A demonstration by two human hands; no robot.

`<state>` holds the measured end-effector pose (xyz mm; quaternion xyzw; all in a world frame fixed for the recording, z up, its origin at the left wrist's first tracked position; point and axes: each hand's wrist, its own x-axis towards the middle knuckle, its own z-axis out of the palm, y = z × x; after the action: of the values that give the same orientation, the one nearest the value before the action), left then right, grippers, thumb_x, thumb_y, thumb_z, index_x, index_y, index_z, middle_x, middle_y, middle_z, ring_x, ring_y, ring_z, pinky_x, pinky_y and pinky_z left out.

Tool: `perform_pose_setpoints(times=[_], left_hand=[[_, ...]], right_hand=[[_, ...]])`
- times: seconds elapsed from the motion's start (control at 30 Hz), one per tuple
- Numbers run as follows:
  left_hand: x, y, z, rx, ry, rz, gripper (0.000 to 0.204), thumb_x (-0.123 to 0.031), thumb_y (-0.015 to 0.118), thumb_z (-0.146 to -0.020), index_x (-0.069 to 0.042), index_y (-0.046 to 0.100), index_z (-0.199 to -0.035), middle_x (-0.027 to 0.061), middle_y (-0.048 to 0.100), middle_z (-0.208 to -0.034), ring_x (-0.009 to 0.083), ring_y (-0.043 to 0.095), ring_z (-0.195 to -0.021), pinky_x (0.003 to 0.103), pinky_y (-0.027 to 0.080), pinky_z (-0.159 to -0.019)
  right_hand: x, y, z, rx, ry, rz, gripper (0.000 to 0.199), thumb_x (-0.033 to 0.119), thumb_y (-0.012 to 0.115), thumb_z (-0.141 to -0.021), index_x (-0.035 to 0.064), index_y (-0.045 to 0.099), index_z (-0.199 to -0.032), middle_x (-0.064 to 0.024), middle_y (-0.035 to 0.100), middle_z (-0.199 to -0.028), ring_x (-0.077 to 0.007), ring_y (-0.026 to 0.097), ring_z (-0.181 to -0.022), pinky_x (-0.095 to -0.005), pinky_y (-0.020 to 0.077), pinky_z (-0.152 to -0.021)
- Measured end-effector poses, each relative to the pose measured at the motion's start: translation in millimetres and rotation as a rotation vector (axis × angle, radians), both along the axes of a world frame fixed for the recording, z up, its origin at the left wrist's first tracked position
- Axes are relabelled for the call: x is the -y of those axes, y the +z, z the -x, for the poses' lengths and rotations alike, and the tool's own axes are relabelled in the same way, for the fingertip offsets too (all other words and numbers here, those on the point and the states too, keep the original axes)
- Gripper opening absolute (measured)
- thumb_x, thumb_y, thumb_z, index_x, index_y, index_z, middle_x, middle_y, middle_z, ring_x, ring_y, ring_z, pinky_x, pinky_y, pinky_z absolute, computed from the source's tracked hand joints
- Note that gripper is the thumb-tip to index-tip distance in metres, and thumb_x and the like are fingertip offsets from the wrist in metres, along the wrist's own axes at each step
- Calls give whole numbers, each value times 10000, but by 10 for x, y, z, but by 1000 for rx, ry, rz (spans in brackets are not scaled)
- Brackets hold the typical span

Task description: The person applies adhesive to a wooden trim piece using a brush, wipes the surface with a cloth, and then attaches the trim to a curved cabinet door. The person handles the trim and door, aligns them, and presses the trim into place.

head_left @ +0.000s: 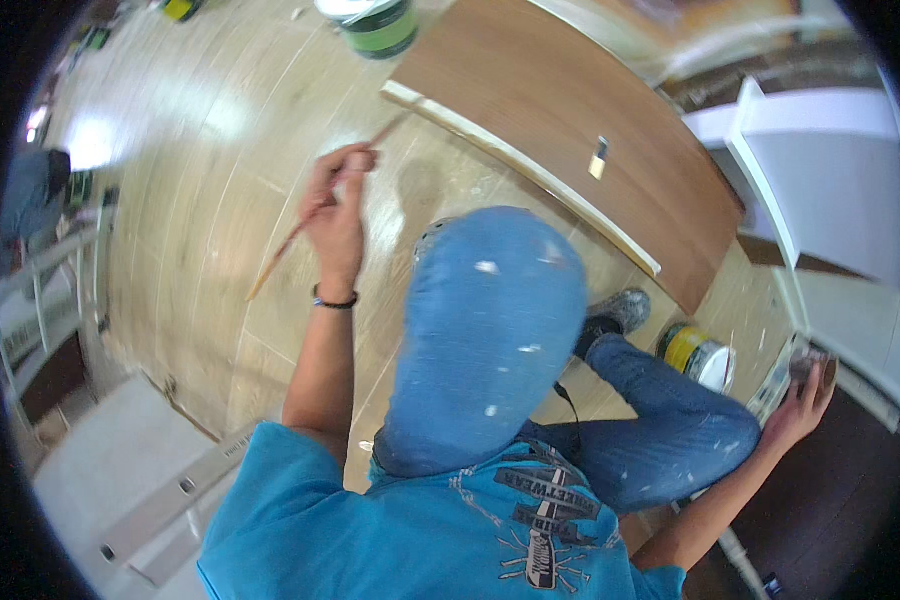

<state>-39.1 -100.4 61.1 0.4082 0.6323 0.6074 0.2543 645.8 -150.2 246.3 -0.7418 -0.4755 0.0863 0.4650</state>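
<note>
My left hand (336,222) is raised over the floor, its fingers closed round a long thin stick (282,250), perhaps a slender brush. The stick's upper end is blurred and lies by the corner of a brown wooden board (560,90) with a white-painted edge. I cannot tell whether they touch. Out at the far right, my right hand (796,412) grips a small round brownish thing (812,368), like a small cup or jar. Its contents do not show clearly. A small flat tool with a pale handle (598,160), perhaps a scraper or short brush, lies on the board.
A green-banded paint can (382,32) stands at the board's far left corner. Another can, yellow and black (698,356), sits beside my foot. White panels (820,180) stand at the right; pale boards (120,480) lie lower left. A person in dark clothing (35,195) is at the far left.
</note>
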Motion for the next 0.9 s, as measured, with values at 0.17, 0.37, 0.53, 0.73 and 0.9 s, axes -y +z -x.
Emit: perform_pose_setpoints(times=[0.17, 0.37, 0.53, 0.73, 0.9], left_hand=[[-209, 711, 326, -69, -25, -190, 261, -144, 582, -1119, 75, 705, -1188, 181, 767, -1079, 241, 740, -1025, 399, 581, -988], [-274, 1767, -20, -122, -238, -168, 235, -103, 603, -1099, 81, 675, -1226, 202, 758, -1125, 252, 726, -1054, 395, 556, -1009], [-245, 1693, -1041, 13, -527, -3, 191, -97, 656, -1060, 41, 711, -1181, 141, 759, -1082, 208, 712, -1038, 356, 544, -998], [-68, 683, -2209, 132, -698, 376, 205, -181, 774, -1010, -7, 779, -1118, 62, 793, -1046, 123, 703, -994, 291, 548, -910], [-19, 290, -2603, -39, -806, 390, 234, -222, 782, -1004, -23, 788, -1127, 82, 799, -1042, 131, 709, -974, 311, 555, -887]], right_hand=[[-122, 35, 331, -235, -24, -112, 501, 54, 726, -1008, -1, 584, -1486, -120, 673, -1424, -239, 639, -1326, -395, 516, -1106], [-487, 302, 984, -330, 84, -298, 476, 24, 735, -998, -20, 602, -1453, -154, 686, -1400, -270, 676, -1286, -438, 547, -1112], [-1112, 472, 1726, -455, 310, -456, 493, 59, 835, -916, -18, 663, -1372, -122, 736, -1287, -221, 705, -1197, -361, 554, -1047], [-1440, 491, 2181, -519, 461, -443, 470, 105, 858, -906, -7, 686, -1329, -64, 745, -1180, -153, 690, -1071, -298, 536, -956], [-1534, 375, 2000, -551, 457, -419, 483, 83, 857, -909, -18, 678, -1346, -68, 744, -1185, -145, 686, -1073, -296, 537, -963]])
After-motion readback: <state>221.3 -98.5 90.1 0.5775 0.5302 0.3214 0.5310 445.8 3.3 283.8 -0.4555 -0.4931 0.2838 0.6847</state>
